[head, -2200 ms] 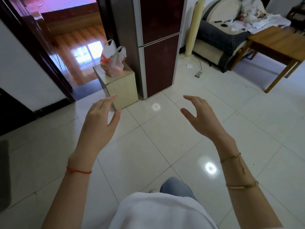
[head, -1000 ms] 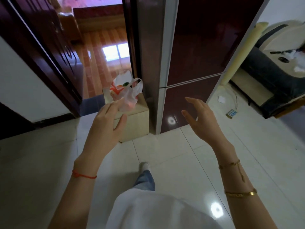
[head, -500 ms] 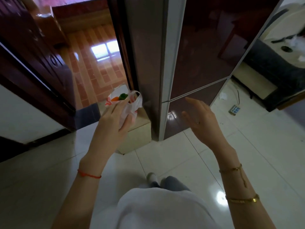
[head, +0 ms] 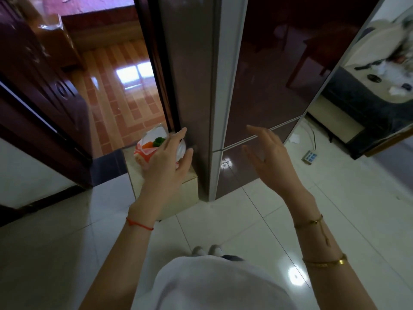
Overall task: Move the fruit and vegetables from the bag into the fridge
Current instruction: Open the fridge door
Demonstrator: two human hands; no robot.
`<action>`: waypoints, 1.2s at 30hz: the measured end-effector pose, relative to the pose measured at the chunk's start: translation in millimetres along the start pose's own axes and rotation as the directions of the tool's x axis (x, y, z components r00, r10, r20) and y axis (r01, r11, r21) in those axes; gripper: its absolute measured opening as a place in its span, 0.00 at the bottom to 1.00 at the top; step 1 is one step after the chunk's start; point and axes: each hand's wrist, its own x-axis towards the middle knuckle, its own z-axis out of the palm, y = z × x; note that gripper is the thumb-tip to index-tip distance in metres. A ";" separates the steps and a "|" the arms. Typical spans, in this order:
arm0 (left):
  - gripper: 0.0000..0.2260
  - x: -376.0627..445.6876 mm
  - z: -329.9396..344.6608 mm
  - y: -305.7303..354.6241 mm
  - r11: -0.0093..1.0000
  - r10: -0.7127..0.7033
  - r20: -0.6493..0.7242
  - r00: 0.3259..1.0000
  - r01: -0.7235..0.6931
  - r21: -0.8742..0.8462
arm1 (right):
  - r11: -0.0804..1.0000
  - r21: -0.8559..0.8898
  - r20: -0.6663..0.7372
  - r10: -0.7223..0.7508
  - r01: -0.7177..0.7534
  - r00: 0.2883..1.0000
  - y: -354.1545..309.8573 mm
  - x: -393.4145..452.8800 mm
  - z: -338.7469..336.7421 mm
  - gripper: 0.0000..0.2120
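bag [head: 146, 151]: translucent plastic, open-topped, orange and green produce inside | fridge [head: 263, 86]: dark red, doors closed

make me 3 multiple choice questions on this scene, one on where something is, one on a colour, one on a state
1. Where does the plastic bag sit?
A. on the small cabinet left of the fridge
B. on the sofa
C. on the floor tiles

2. What colour is the string on the wrist of the left hand?
A. blue
B. red
C. black

3. What state are the fridge doors in?
A. upper one open
B. both shut
C. lower one open

Answers:
1 A, the bag rests on the cabinet top beside the fridge.
2 B, a thin red string circles that wrist.
3 B, both dark door panels lie flush, with only a thin seam between them; the right hand hangs open before it.
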 end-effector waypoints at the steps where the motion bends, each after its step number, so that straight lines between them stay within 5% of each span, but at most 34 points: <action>1: 0.24 7.5 3.7 4.1 1.000 0.010 -0.006 1.000 -0.010 -0.001 | 1.000 -0.008 -0.022 -0.028 0.028 0.999 -1.6 7.6 -3.1 0.23; 11: 0.25 94.5 29.8 34.1 0.992 0.028 -0.029 0.999 -0.032 -0.122 | 0.916 -0.284 -0.259 -0.358 0.284 0.897 -16.3 118.8 -32.7 0.23; 25: 0.30 167.0 54.5 54.6 0.995 0.032 0.085 0.996 -0.024 -0.094 | 0.633 -0.663 -0.282 -0.707 0.401 0.649 -57.4 215.8 -52.1 0.25; 36: 0.26 173.0 55.2 56.1 0.997 0.023 0.079 0.997 -0.017 -0.074 | 0.635 -0.668 -0.254 -0.684 0.388 0.683 -50.8 216.1 -47.2 0.29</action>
